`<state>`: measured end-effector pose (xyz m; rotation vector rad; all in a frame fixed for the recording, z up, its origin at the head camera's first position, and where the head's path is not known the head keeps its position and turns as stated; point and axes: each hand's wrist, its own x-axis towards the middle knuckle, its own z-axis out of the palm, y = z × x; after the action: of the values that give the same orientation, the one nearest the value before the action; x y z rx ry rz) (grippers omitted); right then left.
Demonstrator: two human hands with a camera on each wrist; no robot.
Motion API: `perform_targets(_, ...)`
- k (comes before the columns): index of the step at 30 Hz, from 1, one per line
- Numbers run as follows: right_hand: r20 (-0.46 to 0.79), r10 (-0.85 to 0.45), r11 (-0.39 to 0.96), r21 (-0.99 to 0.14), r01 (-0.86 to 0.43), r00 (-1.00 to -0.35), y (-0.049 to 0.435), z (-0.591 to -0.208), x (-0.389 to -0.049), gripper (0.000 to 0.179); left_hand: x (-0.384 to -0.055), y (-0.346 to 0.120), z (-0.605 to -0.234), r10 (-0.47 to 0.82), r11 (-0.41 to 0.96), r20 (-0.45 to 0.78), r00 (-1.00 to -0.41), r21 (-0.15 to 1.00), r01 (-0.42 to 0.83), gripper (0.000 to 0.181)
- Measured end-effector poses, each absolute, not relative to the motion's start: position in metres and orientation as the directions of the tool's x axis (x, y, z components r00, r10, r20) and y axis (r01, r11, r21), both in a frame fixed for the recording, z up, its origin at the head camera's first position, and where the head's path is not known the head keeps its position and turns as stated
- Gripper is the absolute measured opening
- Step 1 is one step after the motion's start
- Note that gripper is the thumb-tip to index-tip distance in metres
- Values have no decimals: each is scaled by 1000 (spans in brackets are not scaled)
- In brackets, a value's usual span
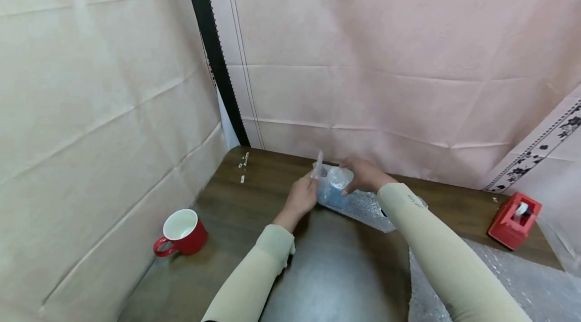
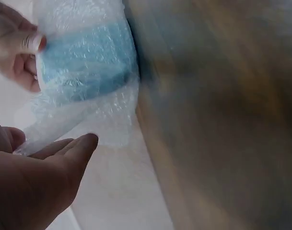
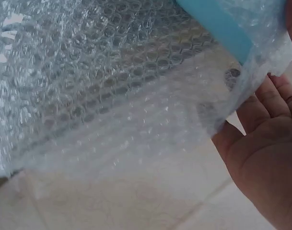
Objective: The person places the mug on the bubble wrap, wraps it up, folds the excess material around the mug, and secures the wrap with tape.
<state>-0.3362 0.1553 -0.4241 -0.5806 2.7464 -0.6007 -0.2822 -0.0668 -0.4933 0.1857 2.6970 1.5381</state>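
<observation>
A light-blue rounded object [image 2: 83,60] lies inside clear bubble wrap [image 1: 369,208] near the table's back edge; the layers blur its exact kind. My left hand [image 1: 302,195] is at the left end of the bundle and pinches a raised edge of the wrap between thumb and fingers, as the left wrist view shows. From the other side my right hand [image 1: 363,174] grips the wrapped blue object, its thumb [image 2: 36,43] pressing on the covering. A bubble wrap sheet [image 3: 112,96] trails from the object in the right wrist view.
A red mug [image 1: 192,241] with a white inside stands on the left of the brown table [image 1: 227,261]. To the right sits a red tape dispenser [image 1: 515,218]. More bubble wrap [image 1: 522,281] covers the front right. Cloth sheets [image 1: 386,59] hang behind and at the left.
</observation>
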Motion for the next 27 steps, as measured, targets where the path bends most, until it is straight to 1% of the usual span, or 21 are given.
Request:
perform_targets(3,-184,-444,816,-488,-310,-877,154,-432,-336,88,-281,-58,-493,190,556,31,-981,820,134,55)
perform_targets(7,-170,-453,802,-507,-317,-875,154,-434,-339,91,-286,-49,-491,304,605,50,-951,761,234,56)
perform_targets(9,-174,-447,801,-514,-307,-877,155,-434,-340,94,-288,-46,-492,366,661,73,-928,681,314,56)
perform_targets(13,-180,-435,803,-521,-289,-882,160,-438,-339,100,-289,-42,-496,467,754,96,-879,476,452,57)
perform_targets(16,-170,-442,803,-513,-304,-881,159,-443,-337,99,-286,-43,-501,493,782,89,-865,390,486,61)
perform_targets(20,-115,-480,775,-521,-358,-870,155,-448,-338,101,-284,-44,-506,489,821,98,-867,286,495,75)
perform_targets(23,-56,-491,783,-467,-412,-869,160,-446,-336,104,-288,-38,-503,495,839,111,-862,197,507,86)
perform_targets(25,-21,-500,797,-402,-451,-866,164,-441,-331,96,-289,-35,-500,499,845,111,-860,158,511,90)
perform_targets(27,10,-510,810,-329,-485,-860,165,-433,-323,82,-290,-34,-498,495,852,103,-863,138,505,90)
